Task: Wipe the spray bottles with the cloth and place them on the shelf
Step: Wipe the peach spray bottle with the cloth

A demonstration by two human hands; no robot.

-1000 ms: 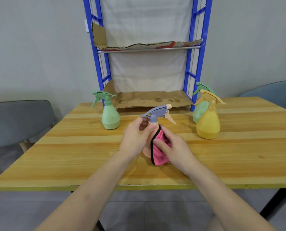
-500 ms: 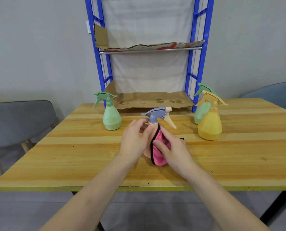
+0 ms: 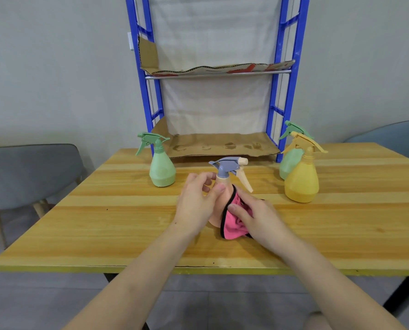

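A peach spray bottle (image 3: 223, 194) with a grey-blue trigger head stands upright at the middle of the wooden table (image 3: 127, 217). My left hand (image 3: 197, 203) grips its neck and left side. My right hand (image 3: 254, 216) holds a pink cloth (image 3: 232, 225) with a black edge against the bottle's right side. A green bottle (image 3: 161, 169) stands to the left. A yellow bottle (image 3: 301, 179) stands to the right, with another green bottle (image 3: 288, 160) partly hidden behind it. The blue shelf (image 3: 279, 91) rises at the back of the table.
Cardboard sheets line the lower shelf level (image 3: 222, 147) and the upper level (image 3: 217, 69); both carry no bottles. A grey chair (image 3: 29, 172) stands left of the table, and a blue-grey chair (image 3: 394, 136) at the right.
The view has shifted slightly. My right hand with the cloth has slid a little lower along the peach bottle's side. The left hand keeps its grip on the neck.
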